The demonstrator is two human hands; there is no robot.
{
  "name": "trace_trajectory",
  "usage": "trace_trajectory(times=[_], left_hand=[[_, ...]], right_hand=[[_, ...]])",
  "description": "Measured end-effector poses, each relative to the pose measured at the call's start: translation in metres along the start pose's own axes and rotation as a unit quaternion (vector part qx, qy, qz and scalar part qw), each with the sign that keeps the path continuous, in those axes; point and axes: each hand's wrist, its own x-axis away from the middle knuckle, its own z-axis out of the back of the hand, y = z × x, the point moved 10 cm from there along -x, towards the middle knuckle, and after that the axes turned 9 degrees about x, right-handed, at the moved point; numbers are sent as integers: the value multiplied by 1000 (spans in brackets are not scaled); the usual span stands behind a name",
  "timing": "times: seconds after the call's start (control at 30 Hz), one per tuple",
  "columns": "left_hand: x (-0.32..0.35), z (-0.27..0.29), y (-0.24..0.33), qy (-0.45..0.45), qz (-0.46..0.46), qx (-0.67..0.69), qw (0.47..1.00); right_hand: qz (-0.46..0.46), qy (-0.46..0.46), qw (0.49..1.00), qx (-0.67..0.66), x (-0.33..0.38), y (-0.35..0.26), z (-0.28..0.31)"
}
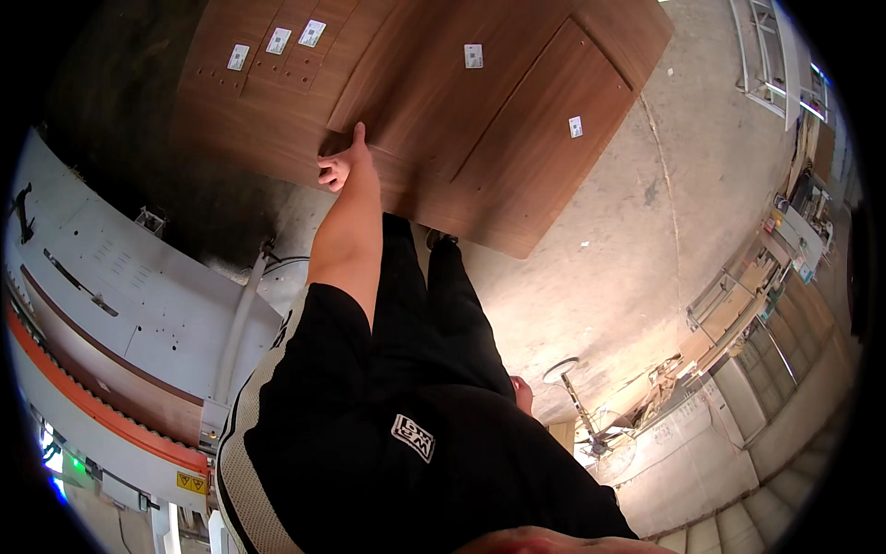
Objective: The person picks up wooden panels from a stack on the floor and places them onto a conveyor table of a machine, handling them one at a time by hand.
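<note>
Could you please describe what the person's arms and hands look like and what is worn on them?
The left hand is bare, with no glove, ring or watch visible, and the forearm is uncovered. The upper arm has a short black sleeve with a pale mesh-like side stripe. Only a small part of the right hand shows, also bare.

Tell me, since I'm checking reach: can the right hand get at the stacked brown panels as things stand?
Probably not without moving: the right hand hangs low beside the hip, apart from the brown panels, while the left hand already touches their edge.
</note>
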Motion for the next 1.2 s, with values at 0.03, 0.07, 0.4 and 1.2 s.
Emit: trace_trajectory(times=[0.03,0.07,0.4,1.2], left_hand=[[-8,7,-4,15,-20,-7,1000],[-17,13,-10,27,-40,-12,999],[-80,12,-166,-260,175,258,914],[205,354,-297,-381,-40,610,693]], right_hand=[[-3,-6,1000,5,2,-2,1],[-4,-8,1000,10,-1,-2,1],[39,8,999,18,-37,2,23],[397,-126,906,-74,-126,-261,121]])
